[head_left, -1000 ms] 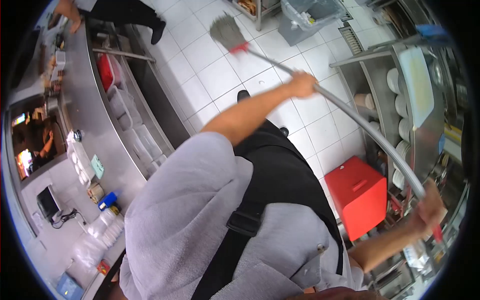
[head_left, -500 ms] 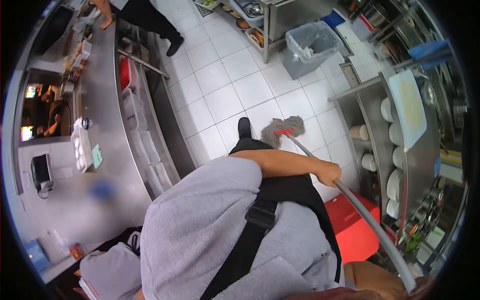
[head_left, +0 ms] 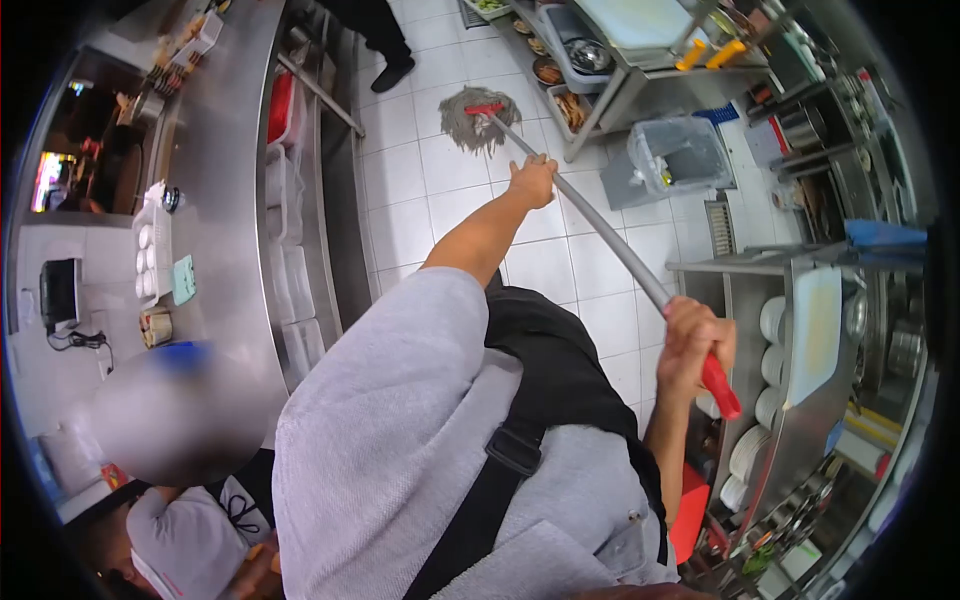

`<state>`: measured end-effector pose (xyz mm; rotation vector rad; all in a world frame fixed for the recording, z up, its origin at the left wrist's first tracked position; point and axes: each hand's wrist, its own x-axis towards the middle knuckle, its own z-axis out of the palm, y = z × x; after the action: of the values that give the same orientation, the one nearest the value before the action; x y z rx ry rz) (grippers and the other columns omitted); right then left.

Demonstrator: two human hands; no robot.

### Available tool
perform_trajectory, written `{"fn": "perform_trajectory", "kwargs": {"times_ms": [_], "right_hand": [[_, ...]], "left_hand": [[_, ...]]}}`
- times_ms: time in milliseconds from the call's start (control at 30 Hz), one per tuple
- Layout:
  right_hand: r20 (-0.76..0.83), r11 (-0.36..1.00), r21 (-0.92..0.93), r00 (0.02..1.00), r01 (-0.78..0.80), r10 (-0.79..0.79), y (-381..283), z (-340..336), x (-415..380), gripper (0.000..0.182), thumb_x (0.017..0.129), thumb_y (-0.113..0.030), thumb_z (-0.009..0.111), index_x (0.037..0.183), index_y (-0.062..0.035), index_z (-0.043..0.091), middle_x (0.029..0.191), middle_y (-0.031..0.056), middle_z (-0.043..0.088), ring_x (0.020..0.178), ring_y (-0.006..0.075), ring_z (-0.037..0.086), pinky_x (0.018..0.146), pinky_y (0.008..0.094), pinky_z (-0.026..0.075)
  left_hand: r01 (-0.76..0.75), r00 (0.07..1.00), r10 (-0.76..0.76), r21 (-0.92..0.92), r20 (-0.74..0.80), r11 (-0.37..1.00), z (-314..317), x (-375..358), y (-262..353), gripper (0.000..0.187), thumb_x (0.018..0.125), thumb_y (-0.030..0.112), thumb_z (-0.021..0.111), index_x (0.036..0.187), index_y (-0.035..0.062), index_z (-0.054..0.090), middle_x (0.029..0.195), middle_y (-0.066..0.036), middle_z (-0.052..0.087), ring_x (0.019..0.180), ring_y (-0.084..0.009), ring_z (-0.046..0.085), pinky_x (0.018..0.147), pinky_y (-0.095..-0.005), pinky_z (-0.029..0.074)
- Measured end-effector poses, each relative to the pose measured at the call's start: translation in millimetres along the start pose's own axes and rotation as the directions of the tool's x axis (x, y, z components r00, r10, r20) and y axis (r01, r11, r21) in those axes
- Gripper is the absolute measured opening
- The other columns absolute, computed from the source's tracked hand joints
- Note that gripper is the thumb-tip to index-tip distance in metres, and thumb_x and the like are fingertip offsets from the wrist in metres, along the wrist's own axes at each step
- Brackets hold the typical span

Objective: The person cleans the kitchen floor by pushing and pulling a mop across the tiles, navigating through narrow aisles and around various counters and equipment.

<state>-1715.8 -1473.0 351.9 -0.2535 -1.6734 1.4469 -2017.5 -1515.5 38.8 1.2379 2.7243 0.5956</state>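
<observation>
A mop with a grey handle (head_left: 610, 232) slants across the head view. Its stringy grey mop head (head_left: 480, 130), with a red clamp, is spread on the white tiles at the far end of my reach. My left hand (head_left: 533, 182) is closed round the lower part of the handle, arm stretched forward. Higher up, my right hand (head_left: 695, 340) is wrapped round the handle near its top. The red end grip (head_left: 720, 387) sticks out below that fist.
A steel counter (head_left: 225, 200) runs along the left, with bins beneath. A grey lined trash bin (head_left: 650, 170) stands ahead right, near a steel table. Plate shelves (head_left: 745, 290) stand on the right. One co-worker's shoe (head_left: 393, 75) is close to the mop head; another person (head_left: 190, 530) is at lower left.
The mop head has moved forward, away from my feet. My left arm has stretched out ahead with the handle. My right hand and the red grip have come into clear view.
</observation>
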Motion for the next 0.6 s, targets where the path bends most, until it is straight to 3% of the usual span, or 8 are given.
{"fn": "perform_trajectory", "kwargs": {"times_ms": [33, 100, 167, 200, 267, 333, 467, 600], "right_hand": [[-0.023, 1.000, -0.022, 1.000, 0.005, -0.006, 3, 3, 16, 0.038, 0.099, -0.029, 0.053, 0.071, -0.0061, 0.041, 0.058, 0.0048, 0.043, 0.054, 0.0173, 0.043, 0.054, 0.0366, 0.039], [-0.044, 0.999, -0.038, 0.999, -0.008, 0.007, -18, -2, 52, 0.037, 0.100, -0.030, 0.051, 0.074, -0.0064, 0.041, 0.057, 0.0046, 0.043, 0.053, 0.0171, 0.044, 0.058, 0.0383, 0.042], [0.020, 0.999, -0.004, 0.999, -0.033, 0.033, -60, -26, 85, 0.036, 0.102, -0.031, 0.046, 0.074, -0.0082, 0.039, 0.056, 0.0038, 0.043, 0.053, 0.0148, 0.044, 0.064, 0.0370, 0.044], [0.115, 0.978, 0.192, 0.987, 0.084, -0.108, -70, -6, 102, 0.031, 0.100, -0.025, 0.049, 0.075, -0.0091, 0.039, 0.051, 0.0014, 0.043, 0.046, 0.0122, 0.041, 0.055, 0.0307, 0.043], [0.154, 0.936, 0.339, 0.976, 0.095, -0.154, -71, 20, 116, 0.029, 0.100, -0.024, 0.049, 0.078, -0.0112, 0.036, 0.052, -0.0036, 0.040, 0.043, 0.0061, 0.032, 0.052, 0.0258, 0.037], [0.365, 0.908, 0.413, 0.899, 0.075, -0.240, -58, 29, 132, 0.037, 0.102, -0.040, 0.042, 0.080, -0.0103, 0.046, 0.052, 0.0009, 0.039, 0.042, 0.0131, 0.038, 0.047, 0.0323, 0.036], [0.374, 0.809, 0.583, 0.909, -0.077, -0.183, -64, 111, 164, 0.032, 0.098, -0.017, 0.051, 0.070, -0.0135, 0.037, 0.049, 0.0021, 0.037, 0.041, 0.0110, 0.031, 0.046, 0.0321, 0.027], [0.565, 0.810, 0.565, 0.789, -0.158, -0.241, -54, 152, 198, 0.033, 0.099, -0.025, 0.052, 0.073, -0.0127, 0.036, 0.049, -0.0014, 0.037, 0.039, 0.0079, 0.033, 0.042, 0.0267, 0.031]], "left_hand": [[-0.061, 0.997, 0.064, 0.091, -0.031, 0.994, -11, 6, -14, 0.031, 0.082, 0.035, 0.068, 0.101, 0.0112, 0.062, 0.114, -0.017, 0.061, 0.108, -0.0367, 0.058, 0.082, -0.0581, 0.048], [-0.146, 0.987, 0.131, -0.186, -0.090, 0.972, -12, 18, -17, 0.034, 0.079, 0.043, 0.070, 0.089, 0.0109, 0.066, 0.101, -0.016, 0.067, 0.097, -0.0382, 0.063, 0.078, -0.0577, 0.048], [-0.286, 0.958, 0.275, -0.388, -0.086, 0.876, 6, 33, -12, 0.018, 0.073, 0.028, 0.067, 0.068, 0.0105, 0.066, 0.072, -0.017, 0.066, 0.072, -0.0403, 0.064, 0.069, -0.0539, 0.049], [-0.296, 0.948, 0.319, -0.430, -0.021, 0.853, -9, 27, -8, 0.011, 0.076, 0.022, 0.065, 0.075, 0.0116, 0.069, 0.077, -0.017, 0.067, 0.075, -0.0399, 0.064, 0.071, -0.0498, 0.051], [-0.330, 0.943, 0.309, -0.437, -0.121, 0.837, 8, 31, -24, 0.012, 0.078, 0.023, 0.064, 0.074, 0.0129, 0.068, 0.076, -0.013, 0.067, 0.074, -0.0384, 0.064, 0.071, -0.0497, 0.050], [-0.240, 0.971, 0.215, -0.407, -0.108, 0.881, -12, 27, -45, 0.014, 0.077, 0.024, 0.064, 0.068, 0.0134, 0.065, 0.073, -0.012, 0.066, 0.073, -0.0362, 0.063, 0.071, -0.0492, 0.048], [-0.050, 0.986, -0.029, -0.459, -0.164, 0.887, -93, -6, -78, 0.037, 0.087, 0.032, 0.062, 0.060, 0.0074, 0.056, 0.068, -0.017, 0.061, 0.074, -0.0421, 0.059, 0.072, -0.0521, 0.045], [0.139, 0.946, -0.254, -0.454, -0.203, 0.880, -130, -58, -113, 0.008, 0.075, 0.016, 0.067, 0.074, 0.0082, 0.067, 0.079, -0.015, 0.066, 0.083, -0.0373, 0.061, 0.082, -0.0486, 0.045]]}}
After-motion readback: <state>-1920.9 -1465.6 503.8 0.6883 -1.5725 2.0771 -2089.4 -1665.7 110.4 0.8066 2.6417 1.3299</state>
